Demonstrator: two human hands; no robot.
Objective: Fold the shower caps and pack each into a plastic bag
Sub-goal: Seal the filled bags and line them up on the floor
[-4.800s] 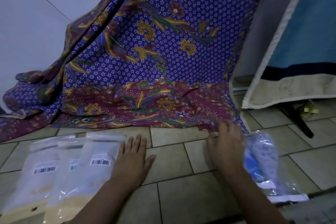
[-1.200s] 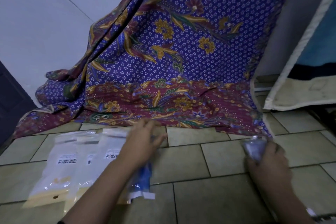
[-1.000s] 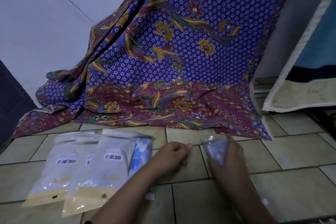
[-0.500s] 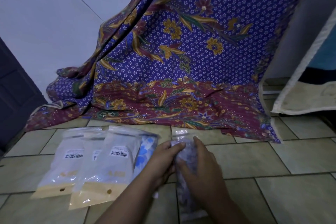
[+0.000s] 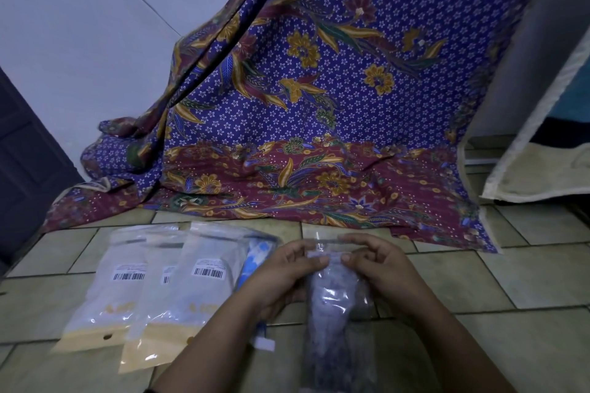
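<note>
A clear plastic bag [image 5: 335,306] with a folded lilac patterned shower cap inside lies on the tiled floor in front of me. My left hand [image 5: 281,271] and my right hand [image 5: 380,265] pinch its top strip from both sides, fingertips nearly touching. To the left lie three packed white bags with barcode labels [image 5: 207,284], overlapping in a row. A packed bag with a blue and white cap [image 5: 255,262] lies beside them, partly hidden under my left hand.
A purple and maroon batik cloth [image 5: 319,137] hangs down and spreads over the floor behind the bags. A mattress edge [image 5: 526,163] leans at the right. A dark door [image 5: 19,169] stands at the left. Beige floor tiles [image 5: 510,281] show to the right.
My left hand laid the blue and white bag beside the white bags. My right hand brought the lilac bag to the middle, and both hands now grip its top.
</note>
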